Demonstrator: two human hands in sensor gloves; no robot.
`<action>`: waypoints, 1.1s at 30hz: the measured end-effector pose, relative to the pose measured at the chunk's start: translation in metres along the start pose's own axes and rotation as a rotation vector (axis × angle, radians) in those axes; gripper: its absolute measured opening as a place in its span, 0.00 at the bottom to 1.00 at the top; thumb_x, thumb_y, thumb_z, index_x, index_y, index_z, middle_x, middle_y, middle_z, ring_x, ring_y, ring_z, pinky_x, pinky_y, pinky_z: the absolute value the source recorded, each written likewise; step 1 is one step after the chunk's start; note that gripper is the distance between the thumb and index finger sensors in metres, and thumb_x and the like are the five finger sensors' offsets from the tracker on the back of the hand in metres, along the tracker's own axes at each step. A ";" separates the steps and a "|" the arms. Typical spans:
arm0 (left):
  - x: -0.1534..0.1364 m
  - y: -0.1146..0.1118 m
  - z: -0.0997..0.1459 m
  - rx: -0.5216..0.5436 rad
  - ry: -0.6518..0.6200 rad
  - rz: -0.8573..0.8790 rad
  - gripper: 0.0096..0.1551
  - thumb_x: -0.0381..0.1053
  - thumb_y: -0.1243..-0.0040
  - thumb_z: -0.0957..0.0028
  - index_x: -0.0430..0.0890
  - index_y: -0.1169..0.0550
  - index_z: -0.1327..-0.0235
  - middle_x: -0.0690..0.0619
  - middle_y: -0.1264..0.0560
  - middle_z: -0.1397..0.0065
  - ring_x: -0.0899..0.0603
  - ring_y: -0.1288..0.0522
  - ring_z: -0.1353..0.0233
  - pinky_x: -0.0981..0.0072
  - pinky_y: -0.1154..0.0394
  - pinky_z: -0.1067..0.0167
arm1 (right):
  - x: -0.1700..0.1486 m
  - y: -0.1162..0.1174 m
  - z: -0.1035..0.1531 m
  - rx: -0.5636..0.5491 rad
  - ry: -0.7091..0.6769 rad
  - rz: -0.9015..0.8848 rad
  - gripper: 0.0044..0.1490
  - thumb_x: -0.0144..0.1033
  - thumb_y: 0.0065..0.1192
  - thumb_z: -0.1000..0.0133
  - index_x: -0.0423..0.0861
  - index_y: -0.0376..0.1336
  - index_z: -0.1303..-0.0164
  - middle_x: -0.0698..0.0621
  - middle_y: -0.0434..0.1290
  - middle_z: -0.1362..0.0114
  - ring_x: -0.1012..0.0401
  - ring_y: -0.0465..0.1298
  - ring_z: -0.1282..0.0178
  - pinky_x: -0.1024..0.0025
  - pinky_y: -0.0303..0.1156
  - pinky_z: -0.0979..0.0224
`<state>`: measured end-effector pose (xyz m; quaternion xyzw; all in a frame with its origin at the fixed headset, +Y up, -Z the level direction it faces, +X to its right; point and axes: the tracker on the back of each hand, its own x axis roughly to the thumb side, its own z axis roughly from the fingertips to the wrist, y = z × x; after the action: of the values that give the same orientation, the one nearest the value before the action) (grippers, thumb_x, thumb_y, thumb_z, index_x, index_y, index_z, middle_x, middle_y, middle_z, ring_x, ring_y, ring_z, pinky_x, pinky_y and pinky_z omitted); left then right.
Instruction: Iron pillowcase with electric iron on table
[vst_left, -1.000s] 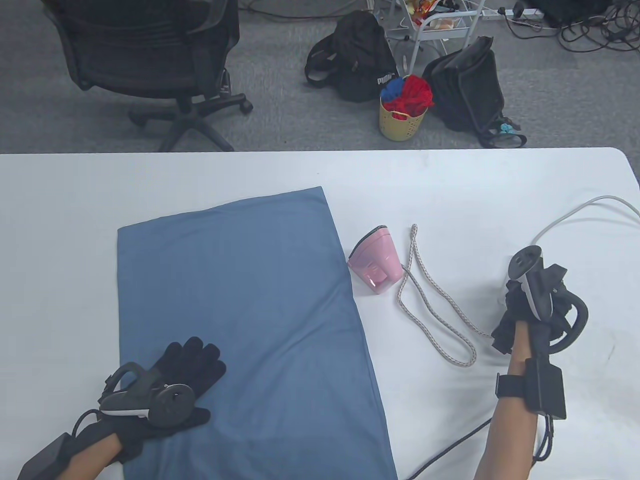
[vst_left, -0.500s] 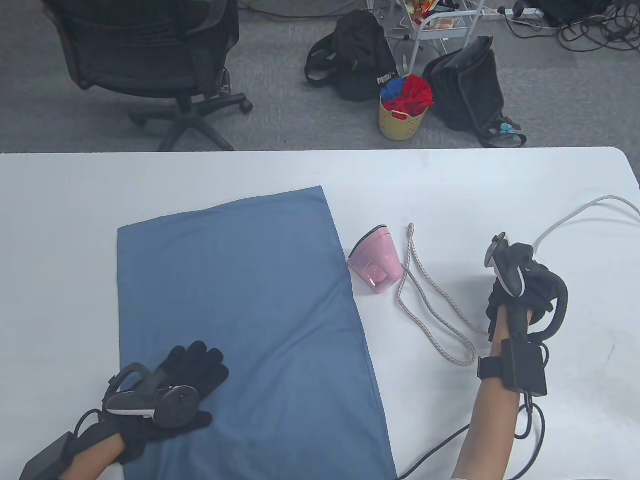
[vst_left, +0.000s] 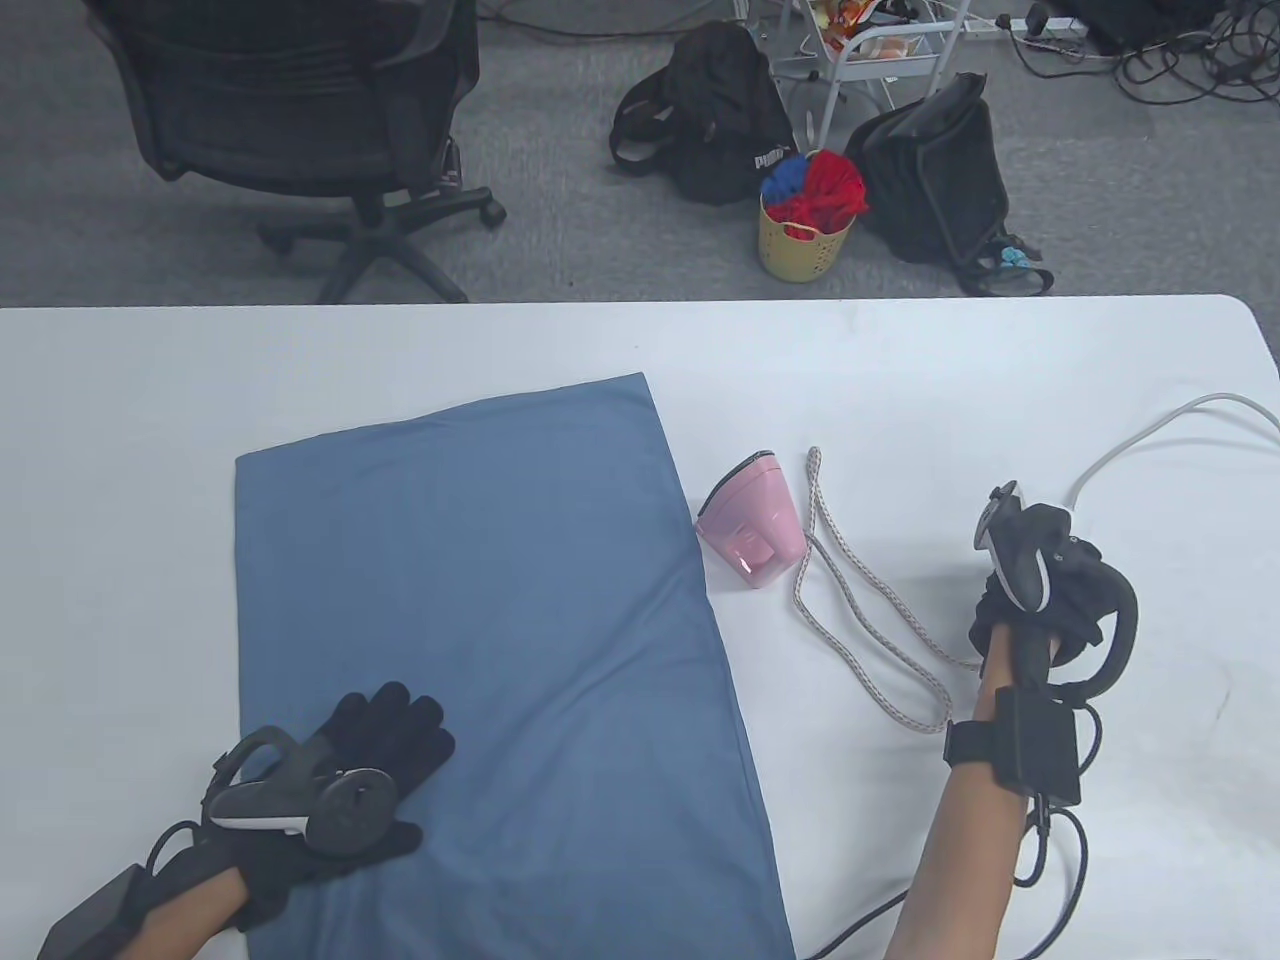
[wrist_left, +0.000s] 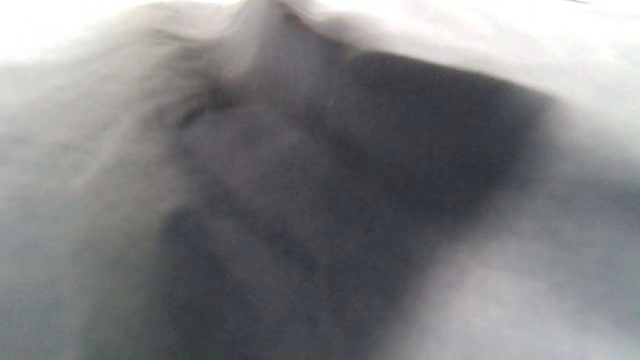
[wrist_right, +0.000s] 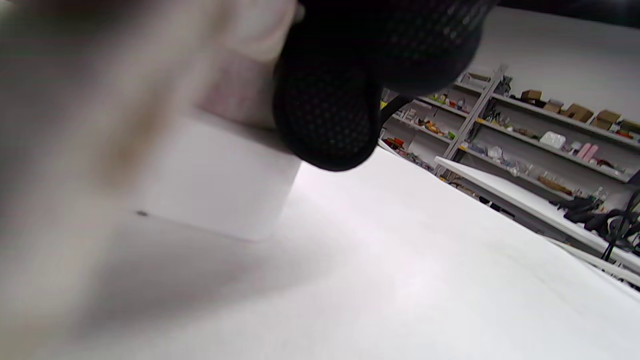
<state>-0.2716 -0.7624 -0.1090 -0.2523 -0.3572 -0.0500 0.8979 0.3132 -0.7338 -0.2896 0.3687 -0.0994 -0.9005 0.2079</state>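
Two gloved hands work at the white table (vst_left: 1000, 380). The left hand (vst_left: 345, 770) lies flat, fingers spread, pressing the near-left corner of the blue pillowcase (vst_left: 490, 660) — its wrist view is only blur. The right hand (vst_left: 1040, 600) stands on edge at the right, curled around a white block (wrist_right: 220, 195); how firmly, I cannot tell. The pink iron (vst_left: 752, 520) sits just beside the pillowcase's right edge — its braided cord (vst_left: 870, 620) loops toward the right hand.

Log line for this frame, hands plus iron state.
left hand: flat on blue pillowcase | right hand: gripping white block, plug unconfirmed | pink electric iron: untouched on white table
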 end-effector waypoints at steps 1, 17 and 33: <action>0.000 0.001 0.000 0.007 -0.001 -0.002 0.50 0.71 0.64 0.47 0.56 0.68 0.24 0.47 0.76 0.16 0.32 0.77 0.20 0.36 0.71 0.25 | 0.000 0.001 0.002 -0.017 -0.017 0.014 0.44 0.53 0.60 0.51 0.46 0.65 0.24 0.46 0.76 0.34 0.64 0.85 0.50 0.62 0.79 0.41; 0.000 0.000 -0.001 -0.010 -0.001 0.002 0.49 0.71 0.64 0.47 0.56 0.68 0.23 0.47 0.76 0.16 0.32 0.77 0.20 0.36 0.71 0.25 | -0.025 -0.009 -0.009 0.031 0.015 -0.285 0.28 0.44 0.67 0.48 0.47 0.74 0.39 0.45 0.81 0.38 0.56 0.87 0.46 0.58 0.80 0.38; 0.002 -0.003 -0.003 -0.012 -0.027 -0.006 0.49 0.70 0.64 0.46 0.56 0.67 0.23 0.48 0.75 0.15 0.33 0.75 0.19 0.39 0.69 0.23 | -0.036 0.020 -0.030 0.283 -0.105 -0.464 0.42 0.54 0.42 0.42 0.58 0.45 0.14 0.49 0.49 0.07 0.41 0.66 0.14 0.38 0.60 0.21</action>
<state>-0.2688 -0.7661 -0.1088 -0.2574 -0.3697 -0.0515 0.8913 0.3637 -0.7367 -0.2822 0.3597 -0.1479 -0.9191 -0.0628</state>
